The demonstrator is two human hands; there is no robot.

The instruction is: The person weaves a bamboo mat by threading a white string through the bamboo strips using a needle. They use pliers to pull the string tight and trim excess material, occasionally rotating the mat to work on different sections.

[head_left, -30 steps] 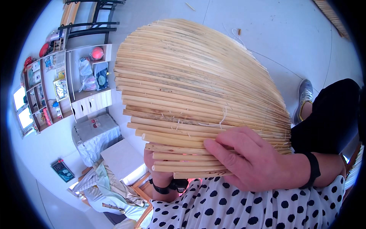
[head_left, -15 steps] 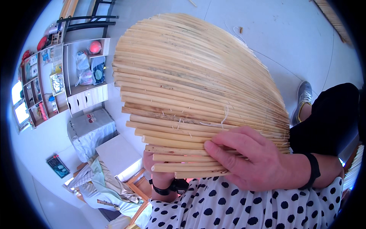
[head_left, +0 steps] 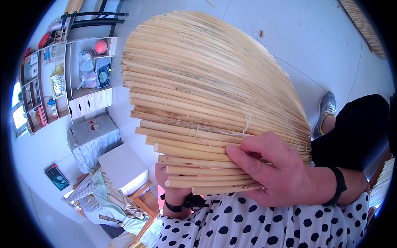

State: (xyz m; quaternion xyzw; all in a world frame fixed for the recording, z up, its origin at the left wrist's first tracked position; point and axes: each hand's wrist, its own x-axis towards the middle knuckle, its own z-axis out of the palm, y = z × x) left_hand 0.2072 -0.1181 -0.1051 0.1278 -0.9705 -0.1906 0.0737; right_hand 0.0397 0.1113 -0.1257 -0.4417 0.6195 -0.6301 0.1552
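Observation:
A large rounded mat of pale, straight plant stalks (head_left: 198, 78) laid side by side fills the middle of the view. White thread shows as short stitches across it, and a loose white thread (head_left: 247, 124) curls near my right hand. My right hand (head_left: 277, 169), with a black band on its wrist, grips the stalks near the mat's near edge, thumb on top and fingers bent. Under the left ends of the nearest stalks is my left hand (head_left: 165, 177); the mat hides its fingers. Several of the nearest stalks stick out unevenly at the left.
A shelf unit (head_left: 68, 82) stands at the left, with a pale box (head_left: 124, 167) and a cloth-covered chest (head_left: 94, 138) below it. Crumpled cloths (head_left: 111, 198) lie at lower left. Another stalk mat (head_left: 368, 31) is on the floor (head_left: 289, 33) at the upper right.
The fingers of my right hand have drawn in more tightly, and the hand has shifted slightly right along the stalks. The mat stays nearly in place, while the background moves a little left.

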